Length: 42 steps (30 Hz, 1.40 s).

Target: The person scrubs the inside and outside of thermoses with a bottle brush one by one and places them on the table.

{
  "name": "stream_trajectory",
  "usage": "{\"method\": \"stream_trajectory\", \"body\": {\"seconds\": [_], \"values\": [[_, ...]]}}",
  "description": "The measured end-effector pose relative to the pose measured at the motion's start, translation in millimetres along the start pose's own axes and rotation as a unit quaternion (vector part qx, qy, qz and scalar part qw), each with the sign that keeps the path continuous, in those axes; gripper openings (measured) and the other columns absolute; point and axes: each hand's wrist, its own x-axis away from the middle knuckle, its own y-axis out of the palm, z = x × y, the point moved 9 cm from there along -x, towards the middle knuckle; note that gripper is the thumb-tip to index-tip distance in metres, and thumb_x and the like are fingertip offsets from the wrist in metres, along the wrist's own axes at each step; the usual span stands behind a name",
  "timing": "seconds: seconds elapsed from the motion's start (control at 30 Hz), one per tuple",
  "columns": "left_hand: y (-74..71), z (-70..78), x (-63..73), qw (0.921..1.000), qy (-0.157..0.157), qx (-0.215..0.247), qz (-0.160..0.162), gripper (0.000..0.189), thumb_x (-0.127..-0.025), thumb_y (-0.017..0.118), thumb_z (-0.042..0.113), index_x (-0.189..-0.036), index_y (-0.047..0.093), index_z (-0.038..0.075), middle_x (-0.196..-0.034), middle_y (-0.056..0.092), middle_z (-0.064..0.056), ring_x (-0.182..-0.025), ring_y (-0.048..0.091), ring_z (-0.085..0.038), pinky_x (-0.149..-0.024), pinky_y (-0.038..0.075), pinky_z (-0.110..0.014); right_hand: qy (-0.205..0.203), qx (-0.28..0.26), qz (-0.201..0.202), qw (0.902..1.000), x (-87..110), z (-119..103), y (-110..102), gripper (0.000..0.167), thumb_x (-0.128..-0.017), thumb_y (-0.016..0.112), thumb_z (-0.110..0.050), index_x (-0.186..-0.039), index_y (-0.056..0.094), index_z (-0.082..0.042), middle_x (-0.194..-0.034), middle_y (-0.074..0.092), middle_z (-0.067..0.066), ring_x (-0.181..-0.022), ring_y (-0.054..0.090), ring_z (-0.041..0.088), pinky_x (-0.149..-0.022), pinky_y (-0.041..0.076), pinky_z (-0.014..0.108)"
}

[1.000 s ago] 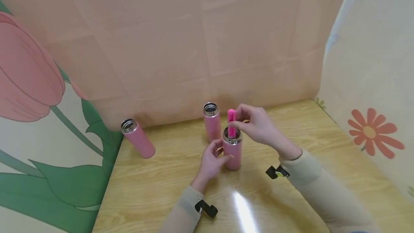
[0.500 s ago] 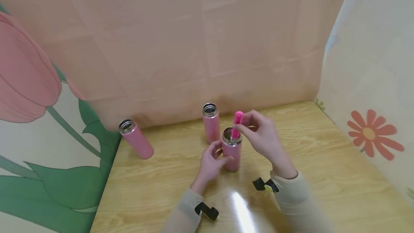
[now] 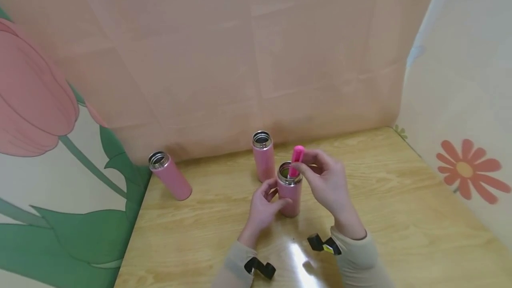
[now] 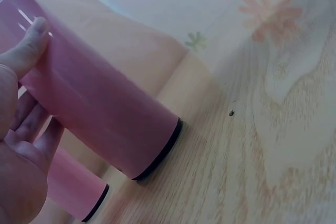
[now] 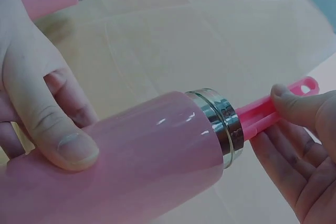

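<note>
Your left hand (image 3: 264, 208) grips the front bottle (image 3: 291, 199), upright, well in from the right edge of the table (image 3: 400, 190); your right hand (image 3: 328, 183) pinches the pink handle (image 3: 297, 157), lower end inside. Levering against the rim (image 3: 290, 182) could tip the bottle if your left loosens.

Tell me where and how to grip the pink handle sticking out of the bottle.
The pink handle is probably best pinched between thumb and fingers above the metal rim, coming from the right, as the right hand does. It is slim, leans right out of the mouth, and its lower end is hidden inside; the left hand holds the bottle from the left.
</note>
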Motion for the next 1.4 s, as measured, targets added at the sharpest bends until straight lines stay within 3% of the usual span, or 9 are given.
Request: {"method": "stream_trajectory", "body": {"seconds": [0.43, 0.73, 0.87, 1.1, 1.4], "values": [[-2.0, -3.1, -0.6, 0.9999, 0.0, -0.011, 0.003, 0.057, -0.086, 0.086, -0.004, -0.138, 0.068, 0.01, -0.142, 0.067, -0.004, -0.138, 0.059, -0.026, -0.116, 0.048, -0.036, -0.026, 0.014, -0.003, 0.9995, 1.5, -6, 2, 0.026, -0.087, 0.081, 0.014, -0.109, 0.076, 0.001, -0.104, 0.079, 0.007, -0.091, 0.078, 0.024, -0.079, 0.064, 0.027], [-4.0, -6.6, 0.2, 0.9995, -0.012, -0.027, 0.002, 0.065, -0.09, 0.087, 0.006, -0.15, 0.062, 0.01, -0.149, 0.064, -0.005, -0.137, 0.06, -0.026, -0.116, 0.047, -0.037, -0.04, 0.008, -0.001, 0.9992, 1.4, -13, 5, 0.028, -0.085, 0.081, 0.016, -0.109, 0.076, 0.002, -0.104, 0.08, 0.009, -0.09, 0.078, 0.024, -0.078, 0.065, 0.028], [-3.2, -8.0, -0.5, 0.9991, -0.017, -0.039, -0.003, 0.066, -0.092, 0.087, 0.013, -0.152, 0.06, 0.015, -0.148, 0.065, -0.001, -0.136, 0.061, -0.021, -0.118, 0.046, -0.041, -0.034, 0.009, 0.003, 0.9994, 1.1, -12, 4, 0.027, -0.085, 0.081, 0.016, -0.107, 0.077, 0.002, -0.103, 0.079, 0.008, -0.09, 0.077, 0.021, -0.078, 0.065, 0.028], [-2.6, -4.9, 0.3, 0.9992, -0.015, -0.038, 0.0, 0.066, -0.092, 0.087, 0.012, -0.152, 0.059, 0.011, -0.148, 0.064, -0.005, -0.136, 0.061, -0.022, -0.118, 0.046, -0.043, -0.039, 0.022, -0.005, 0.999, -3.5, -17, 6, 0.026, -0.085, 0.082, 0.016, -0.106, 0.077, 0.002, -0.099, 0.08, 0.007, -0.089, 0.077, 0.015, -0.077, 0.065, 0.026], [-2.3, -3.7, -0.3, 0.9992, -0.018, -0.035, -0.001, 0.068, -0.09, 0.087, 0.01, -0.152, 0.058, 0.009, -0.149, 0.063, -0.009, -0.138, 0.06, -0.025, -0.117, 0.046, -0.039, -0.039, 0.004, -0.034, 0.9987, -28.9, -34, 5, 0.026, -0.091, 0.076, 0.014, -0.115, 0.074, 0.004, -0.095, 0.076, 0.015, -0.087, 0.072, 0.009, -0.077, 0.063, 0.021]]}}
